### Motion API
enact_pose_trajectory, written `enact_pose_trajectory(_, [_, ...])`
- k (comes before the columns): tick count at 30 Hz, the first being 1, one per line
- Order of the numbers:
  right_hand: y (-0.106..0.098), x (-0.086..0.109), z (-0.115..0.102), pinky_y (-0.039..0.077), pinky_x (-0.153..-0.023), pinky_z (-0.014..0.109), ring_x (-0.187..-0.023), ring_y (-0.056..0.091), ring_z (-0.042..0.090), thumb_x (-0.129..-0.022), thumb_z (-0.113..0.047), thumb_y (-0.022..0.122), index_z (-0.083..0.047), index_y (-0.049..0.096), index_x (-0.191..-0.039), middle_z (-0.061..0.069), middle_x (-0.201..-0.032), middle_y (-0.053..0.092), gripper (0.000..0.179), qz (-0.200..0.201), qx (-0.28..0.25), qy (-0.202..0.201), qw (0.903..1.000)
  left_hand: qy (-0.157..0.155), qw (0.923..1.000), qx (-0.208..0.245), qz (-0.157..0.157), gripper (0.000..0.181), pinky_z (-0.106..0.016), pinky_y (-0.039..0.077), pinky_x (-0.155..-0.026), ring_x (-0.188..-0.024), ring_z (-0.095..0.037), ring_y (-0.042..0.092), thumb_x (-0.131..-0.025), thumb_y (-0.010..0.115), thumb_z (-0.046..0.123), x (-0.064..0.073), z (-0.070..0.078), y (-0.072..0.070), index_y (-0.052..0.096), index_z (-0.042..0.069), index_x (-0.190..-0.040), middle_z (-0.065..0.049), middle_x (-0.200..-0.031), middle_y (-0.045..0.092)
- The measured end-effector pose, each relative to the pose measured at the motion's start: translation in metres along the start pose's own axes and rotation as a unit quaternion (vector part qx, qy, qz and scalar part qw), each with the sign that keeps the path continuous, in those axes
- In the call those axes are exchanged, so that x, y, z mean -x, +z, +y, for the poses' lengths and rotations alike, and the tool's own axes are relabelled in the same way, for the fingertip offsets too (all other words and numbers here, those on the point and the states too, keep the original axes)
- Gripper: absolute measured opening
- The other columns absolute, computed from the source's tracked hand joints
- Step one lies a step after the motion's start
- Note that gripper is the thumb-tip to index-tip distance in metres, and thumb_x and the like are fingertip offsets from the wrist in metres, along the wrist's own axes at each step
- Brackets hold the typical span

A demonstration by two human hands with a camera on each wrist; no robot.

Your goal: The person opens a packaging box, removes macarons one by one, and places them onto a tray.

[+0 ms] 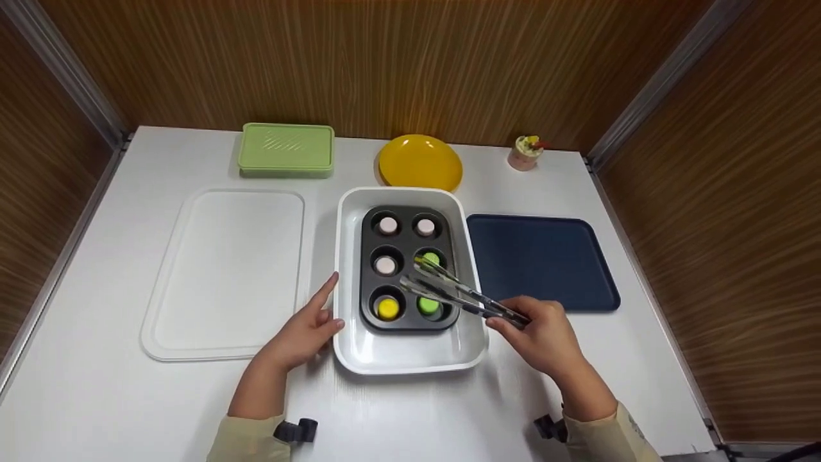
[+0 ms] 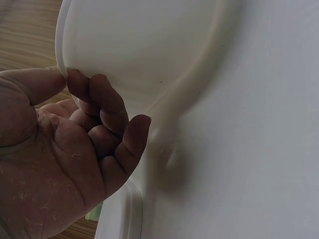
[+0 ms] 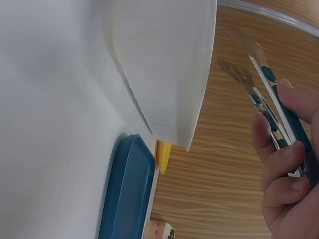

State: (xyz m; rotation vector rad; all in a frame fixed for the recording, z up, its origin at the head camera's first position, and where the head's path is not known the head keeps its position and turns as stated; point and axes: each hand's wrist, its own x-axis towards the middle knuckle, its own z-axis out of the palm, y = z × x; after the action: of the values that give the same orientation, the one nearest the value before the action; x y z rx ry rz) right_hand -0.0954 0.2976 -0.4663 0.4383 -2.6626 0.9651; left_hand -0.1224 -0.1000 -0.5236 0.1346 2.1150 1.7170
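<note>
A dark six-cup muffin tin [image 1: 410, 282] lies inside a white rectangular basin [image 1: 404, 359]. Pale pink discs [image 1: 388, 225] sit in both far cups and the middle left one. The near left cup holds a yellow disc [image 1: 388, 308], and green discs [image 1: 429, 305] are in the other two right-hand cups. My right hand [image 1: 545, 333] grips metal tongs [image 1: 471, 298], whose parted tips hover over the tin with nothing seen between them. Against the basin's left side, my left hand [image 1: 304, 333] rests with thumb and index finger at the rim, its other fingers loosely bent in the left wrist view.
A white tray [image 1: 231, 269] lies left of the basin and a dark blue tray [image 1: 545, 263] right of it. Along the back stand a green lidded box [image 1: 287, 151], a yellow plate [image 1: 420, 162] and a small decorated cup [image 1: 524, 154]. Wood-grain panels [image 1: 410, 64] enclose the table.
</note>
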Motion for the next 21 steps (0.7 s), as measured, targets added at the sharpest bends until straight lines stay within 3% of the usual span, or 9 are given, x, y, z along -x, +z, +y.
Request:
enact_pose_trajectory(11, [0.011, -0.002, -0.01, 0.05, -0.057, 0.026, -0.065, 0.059, 0.004, -0.083, -0.01, 0.091, -0.011, 0.082, -0.094, -0.008, -0.08, 0.075, 0.015, -0.055, 0.0, -0.002, 0.9985, 0.0, 1.0, -0.005, -0.001, 0.081, -0.024, 0.039, -0.052, -0.055, -0.011, 0.043, -0.107, 0.058, 0.004, -0.001, -0.005, 0.003, 0.015, 0.021, -0.172, -0.007, -0.072, 0.055])
enact_pose_trajectory(21, [0.02, -0.004, -0.015, 0.052, -0.061, 0.029, -0.069, 0.061, 0.004, -0.084, -0.005, 0.086, -0.008, 0.084, -0.1, -0.003, -0.089, 0.079, 0.017, -0.093, 0.017, -0.021, 0.9953, -0.005, 0.9996, -0.028, 0.009, 0.08, -0.024, 0.038, -0.05, -0.052, -0.012, 0.042, -0.107, 0.058, 0.006, 0.002, -0.001, 0.004, 0.015, 0.022, -0.172, -0.007, -0.07, 0.055])
